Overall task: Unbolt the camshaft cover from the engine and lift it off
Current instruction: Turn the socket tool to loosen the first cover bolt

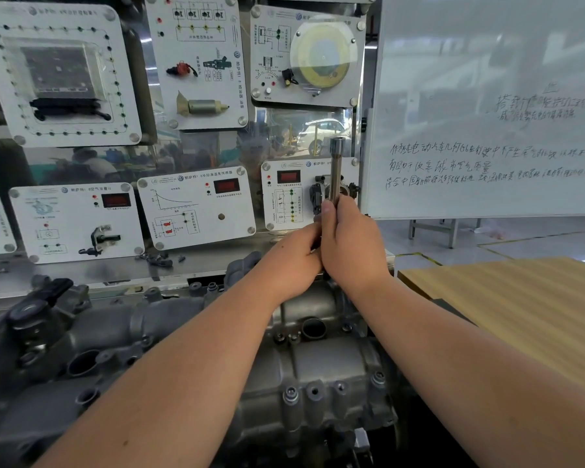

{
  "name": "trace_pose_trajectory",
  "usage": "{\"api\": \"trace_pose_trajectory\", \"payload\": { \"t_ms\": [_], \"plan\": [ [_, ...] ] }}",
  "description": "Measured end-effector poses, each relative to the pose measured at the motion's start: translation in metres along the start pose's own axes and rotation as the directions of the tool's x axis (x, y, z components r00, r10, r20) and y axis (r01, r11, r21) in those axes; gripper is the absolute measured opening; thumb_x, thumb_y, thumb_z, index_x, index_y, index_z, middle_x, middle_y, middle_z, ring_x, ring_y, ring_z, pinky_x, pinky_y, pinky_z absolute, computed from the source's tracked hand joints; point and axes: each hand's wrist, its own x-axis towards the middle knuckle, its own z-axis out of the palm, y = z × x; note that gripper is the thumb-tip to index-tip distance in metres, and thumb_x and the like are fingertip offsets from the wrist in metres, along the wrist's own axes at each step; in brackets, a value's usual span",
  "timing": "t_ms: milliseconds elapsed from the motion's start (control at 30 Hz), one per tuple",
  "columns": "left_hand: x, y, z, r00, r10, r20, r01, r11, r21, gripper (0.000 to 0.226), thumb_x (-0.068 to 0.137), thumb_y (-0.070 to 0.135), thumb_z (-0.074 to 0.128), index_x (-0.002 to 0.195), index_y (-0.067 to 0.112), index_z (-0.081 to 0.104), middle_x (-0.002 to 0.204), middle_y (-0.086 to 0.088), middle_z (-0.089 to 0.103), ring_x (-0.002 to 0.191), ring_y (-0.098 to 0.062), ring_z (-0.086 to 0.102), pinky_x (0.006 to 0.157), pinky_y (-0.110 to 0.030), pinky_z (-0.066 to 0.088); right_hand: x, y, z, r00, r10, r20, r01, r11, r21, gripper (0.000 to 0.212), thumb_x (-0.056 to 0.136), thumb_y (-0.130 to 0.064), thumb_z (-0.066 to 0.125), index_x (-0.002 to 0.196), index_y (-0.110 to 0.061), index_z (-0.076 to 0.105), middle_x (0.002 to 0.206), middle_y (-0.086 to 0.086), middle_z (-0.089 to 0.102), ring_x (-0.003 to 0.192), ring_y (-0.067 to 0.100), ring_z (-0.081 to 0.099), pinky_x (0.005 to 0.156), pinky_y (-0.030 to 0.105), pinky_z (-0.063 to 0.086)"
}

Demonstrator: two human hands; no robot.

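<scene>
From the head camera we look down on the camshaft cover (321, 363), the grey cast piece on top of the engine (81, 349), and everything here is placed against it. At its far end both our hands meet on one tool: the right hand (350, 244) curls round the lower shaft of a long socket wrench (335, 170) that stands nearly upright above the cover's far edge, and the left hand (296, 261) wraps in just beside it, fingers curled toward the same shaft, though the tool's lower end and the bolt it sits on are hidden behind the hands. Along the cover's near edge several bolts (290, 395) are still seated, so we judge the unbolting far from done. To do this step well we should keep the shaft square to the bolt head, press down while turning so the socket does not slip, and loosen bolts evenly before lifting. Beyond the cover stands a training panel board (196, 207); to its right, a whiteboard (487, 130).
</scene>
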Motion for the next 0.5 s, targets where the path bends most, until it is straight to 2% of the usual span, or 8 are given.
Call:
{"api": "trace_pose_trajectory", "payload": {
  "t_ms": [67, 133, 200, 300, 367, 500],
  "plan": [
    [0.0007, 0.0007, -0.0002, 1.0, -0.007, -0.009, 0.008, 1.0, 0.014, 0.039, 0.106, 0.019, 0.049, 0.144, 0.026, 0.052, 0.125, 0.01, 0.067, 0.111, -0.009, 0.063, 0.086, -0.018, 0.047, -0.0009, -0.0012, -0.0003, 1.0, -0.003, 0.005, 0.003, 1.0, 0.01, 0.025, 0.107, -0.036, 0.036, 0.101, -0.015, 0.047, 0.073, 0.004, 0.059, 0.073, 0.033, 0.061, 0.069, 0.053, 0.052],
    [0.0014, 0.0009, 0.0002, 1.0, -0.009, -0.026, 0.01, 1.0, 0.03, 0.033, 0.104, 0.017, 0.05, 0.135, 0.027, 0.056, 0.107, 0.016, 0.066, 0.096, -0.005, 0.063, 0.074, -0.016, 0.045, -0.002, -0.0039, -0.0015, 1.0, -0.004, 0.002, 0.004, 1.0, 0.031, 0.03, 0.106, -0.04, 0.039, 0.121, -0.016, 0.049, 0.084, 0.004, 0.067, 0.082, 0.032, 0.065, 0.072, 0.05, 0.054],
    [0.0021, 0.0001, 0.0007, 0.999, -0.015, -0.04, 0.016, 0.999, 0.032, 0.032, 0.103, 0.015, 0.051, 0.132, 0.026, 0.057, 0.106, 0.014, 0.066, 0.093, -0.004, 0.063, 0.073, -0.016, 0.045, -0.0021, -0.004, -0.0022, 1.0, -0.003, -0.008, 0.004, 0.999, 0.052, 0.036, 0.105, -0.042, 0.043, 0.13, -0.016, 0.046, 0.092, 0.002, 0.068, 0.088, 0.03, 0.067, 0.075, 0.049, 0.054],
    [0.0017, -0.0019, 0.0009, 0.999, -0.02, -0.05, 0.02, 1.0, 0.012, 0.032, 0.104, 0.017, 0.053, 0.134, 0.025, 0.057, 0.116, 0.01, 0.068, 0.104, -0.009, 0.064, 0.079, -0.016, 0.047, -0.0011, -0.0011, -0.0011, 1.0, -0.024, -0.019, 0.025, 0.999, 0.04, 0.023, 0.106, -0.037, 0.042, 0.107, -0.015, 0.048, 0.079, 0.001, 0.061, 0.077, 0.03, 0.063, 0.07, 0.051, 0.053],
    [0.0, -0.0009, 0.0009, 1.0, -0.009, -0.026, 0.009, 1.0, -0.01, 0.037, 0.106, 0.021, 0.051, 0.142, 0.027, 0.054, 0.123, 0.013, 0.067, 0.11, -0.006, 0.062, 0.082, -0.01, 0.044, -0.0011, -0.0009, -0.0002, 1.0, -0.024, -0.013, 0.025, 0.999, 0.023, 0.024, 0.107, -0.036, 0.038, 0.095, -0.016, 0.046, 0.073, 0.002, 0.058, 0.071, 0.031, 0.06, 0.067, 0.05, 0.052],
    [-0.0009, 0.0008, -0.0003, 1.0, 0.002, 0.006, -0.002, 1.0, -0.021, 0.041, 0.109, 0.027, 0.046, 0.15, 0.027, 0.049, 0.138, 0.008, 0.064, 0.122, -0.008, 0.059, 0.093, -0.016, 0.045, 0.0007, 0.0024, 0.0024, 1.0, 0.003, -0.008, -0.003, 1.0, 0.019, 0.025, 0.108, -0.034, 0.036, 0.09, -0.018, 0.044, 0.067, -0.003, 0.052, 0.066, 0.026, 0.055, 0.063, 0.044, 0.048]
  ]
}}
